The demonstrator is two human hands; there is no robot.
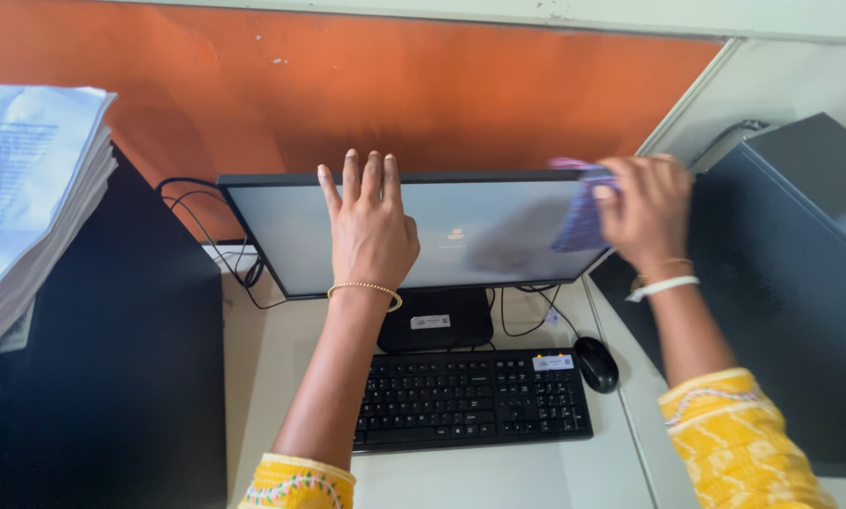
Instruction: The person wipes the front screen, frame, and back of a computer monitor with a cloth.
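A flat computer monitor [281, 236] stands at the back of a white desk [498, 481], its screen pale and blank. My left hand [371, 226] lies flat on the screen near its top edge, fingers together and pointing up. My right hand [644, 212] is blurred at the screen's upper right corner and grips a small purple cloth [581, 219] pressed against the glass. Both wrists wear thin bangles, and the sleeves are yellow.
A black keyboard [475, 396] lies in front of the monitor stand, with a black mouse [597, 364] to its right. A stack of papers [27, 188] rests on a black box at left. A dark computer case [800, 273] stands at right. Cables [201, 212] hang before the orange wall.
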